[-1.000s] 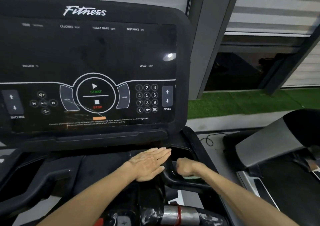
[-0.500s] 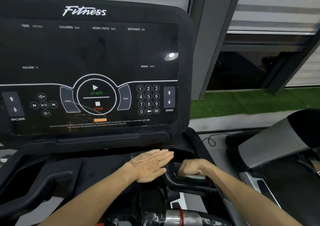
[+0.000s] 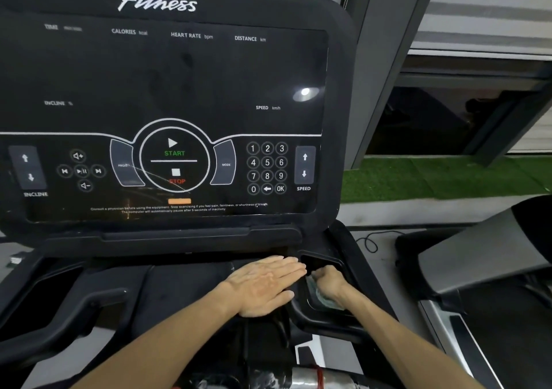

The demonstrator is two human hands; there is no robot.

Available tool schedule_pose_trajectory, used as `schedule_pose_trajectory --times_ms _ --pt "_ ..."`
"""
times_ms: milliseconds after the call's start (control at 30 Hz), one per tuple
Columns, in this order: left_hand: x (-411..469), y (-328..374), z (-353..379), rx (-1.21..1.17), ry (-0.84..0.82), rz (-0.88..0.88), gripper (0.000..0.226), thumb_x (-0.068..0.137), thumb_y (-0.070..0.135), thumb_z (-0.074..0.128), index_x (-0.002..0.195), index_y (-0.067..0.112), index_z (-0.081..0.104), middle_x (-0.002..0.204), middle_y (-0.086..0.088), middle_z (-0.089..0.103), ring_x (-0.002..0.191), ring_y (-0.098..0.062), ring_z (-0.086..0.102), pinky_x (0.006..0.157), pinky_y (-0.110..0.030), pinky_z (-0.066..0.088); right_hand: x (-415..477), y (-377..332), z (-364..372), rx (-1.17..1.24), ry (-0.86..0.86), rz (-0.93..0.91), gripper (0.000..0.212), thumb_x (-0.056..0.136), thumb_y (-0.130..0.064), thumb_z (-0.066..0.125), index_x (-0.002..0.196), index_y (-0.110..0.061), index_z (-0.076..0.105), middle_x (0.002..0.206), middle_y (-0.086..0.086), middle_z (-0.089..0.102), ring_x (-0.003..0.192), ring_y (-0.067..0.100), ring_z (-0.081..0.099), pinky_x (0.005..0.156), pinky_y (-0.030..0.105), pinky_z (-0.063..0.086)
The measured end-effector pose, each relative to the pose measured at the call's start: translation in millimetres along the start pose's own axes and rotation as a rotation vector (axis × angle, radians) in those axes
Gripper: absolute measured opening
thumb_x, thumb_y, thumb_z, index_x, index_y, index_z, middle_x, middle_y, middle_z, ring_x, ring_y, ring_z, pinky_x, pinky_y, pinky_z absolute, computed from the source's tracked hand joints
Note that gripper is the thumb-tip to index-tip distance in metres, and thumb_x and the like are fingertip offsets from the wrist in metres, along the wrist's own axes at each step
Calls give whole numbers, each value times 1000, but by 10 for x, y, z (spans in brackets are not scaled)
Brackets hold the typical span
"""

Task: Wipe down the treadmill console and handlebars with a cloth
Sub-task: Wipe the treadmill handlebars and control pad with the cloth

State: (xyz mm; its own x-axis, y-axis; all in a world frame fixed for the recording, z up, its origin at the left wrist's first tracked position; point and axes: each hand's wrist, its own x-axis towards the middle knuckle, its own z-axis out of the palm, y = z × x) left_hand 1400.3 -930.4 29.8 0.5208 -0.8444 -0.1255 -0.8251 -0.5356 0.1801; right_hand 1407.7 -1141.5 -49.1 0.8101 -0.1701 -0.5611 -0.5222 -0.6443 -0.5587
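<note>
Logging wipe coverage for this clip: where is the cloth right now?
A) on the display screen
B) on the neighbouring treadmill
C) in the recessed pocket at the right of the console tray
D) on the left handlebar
C: the right hand grips the pale cloth down inside the recessed pocket, while the left hand rests flat on the tray beside it.

A grey pillar [image 3: 379,69] is rising beside a dark window [image 3: 448,120], with striped blinds [image 3: 484,9] hanging above. Green turf [image 3: 433,176] is edging the grey floor [image 3: 418,212], where a black cable [image 3: 370,244] is lying near a neighbouring treadmill [image 3: 478,257].
</note>
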Motion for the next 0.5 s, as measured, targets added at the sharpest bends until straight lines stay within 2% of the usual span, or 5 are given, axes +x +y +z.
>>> schedule_pose_trajectory --times_ms 100,200,333,433,500 --pt "0 12 -4 3 6 4 64 100 44 15 158 18 11 165 4 10 151 -9 2 114 -17 -15 -139 -47 -26 -237 -292 -35 34 91 -13 45 118 -9 65 109 5 68 99 19 64 85 29 50" --pt "-7 10 -19 5 9 11 64 100 44 16 158 18 12 165 4 11 151 -9 3 112 -16 -17 -238 -161 -225 -409 -467 53 36 93 -18 47 126 -12 58 117 5 61 103 20 58 83 31 50" --pt "-20 17 -24 -3 9 7 64 99 44 15 158 18 12 165 3 11 151 -10 3 112 -16 -16 -205 -278 -310 -757 -519 134 51 95 -33 53 139 -7 47 135 10 52 117 29 55 98 40 49" --pt "-13 8 -14 -5 7 4 66 98 45 13 158 18 12 165 3 11 151 -9 2 113 -17 -16 -241 -279 -245 -789 -448 43 40 97 -18 44 132 -1 52 125 13 57 111 28 57 95 37 47" --pt "-5 0 -10 -1 -4 15 68 96 47 10 158 18 10 165 4 9 151 -9 1 114 -17 -16 -262 -234 -237 -674 -456 -26 35 95 -8 42 126 0 57 121 13 59 109 27 57 95 35 46"
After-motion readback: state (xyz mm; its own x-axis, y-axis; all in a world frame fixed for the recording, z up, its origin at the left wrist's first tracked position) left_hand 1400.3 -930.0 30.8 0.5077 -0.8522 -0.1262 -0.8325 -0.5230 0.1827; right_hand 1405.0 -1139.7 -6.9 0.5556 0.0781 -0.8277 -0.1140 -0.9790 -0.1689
